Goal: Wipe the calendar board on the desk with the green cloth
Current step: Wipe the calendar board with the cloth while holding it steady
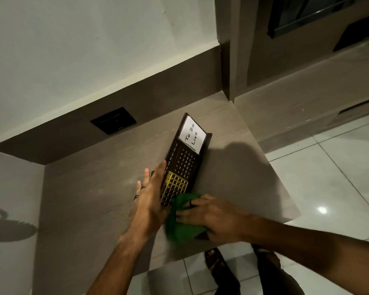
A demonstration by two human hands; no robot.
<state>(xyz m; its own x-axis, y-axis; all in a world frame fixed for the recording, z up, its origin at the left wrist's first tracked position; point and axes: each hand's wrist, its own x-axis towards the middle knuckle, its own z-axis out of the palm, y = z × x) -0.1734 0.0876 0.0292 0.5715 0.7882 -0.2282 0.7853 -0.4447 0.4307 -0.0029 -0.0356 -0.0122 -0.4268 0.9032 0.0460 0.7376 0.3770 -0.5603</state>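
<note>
Desk: wood-grain top running along the wall, with a tiled floor beyond its right edge and a dark wall socket set in the upstand behind it.
Calendar board: long dark board lying on the desk, slanting away from the person toward the upper right; a white "To Do List" card sits at its far end, printed dates and months in the middle, a gold grid frame nearer the person.
Green cloth: bunched over the near end of the board, covering its lower corner and touching the gold frame.
Left hand: laid along the board's left edge, fingers straight and lightly spread, holding nothing; it looks to be bracing the board so it does not slide. Two rings show on the fingers.
Right hand: palm down on the cloth, fingers curled into the fabric and pinching it against the board.
Progress: wiping appears to be under way at the near end only. Whether any part is already clean cannot be told from the surface.
Left to do: judging by where the cloth sits, the date area, the month strip and the far end around the card are not yet covered; the cloth would need to travel up the board's length.
</note>
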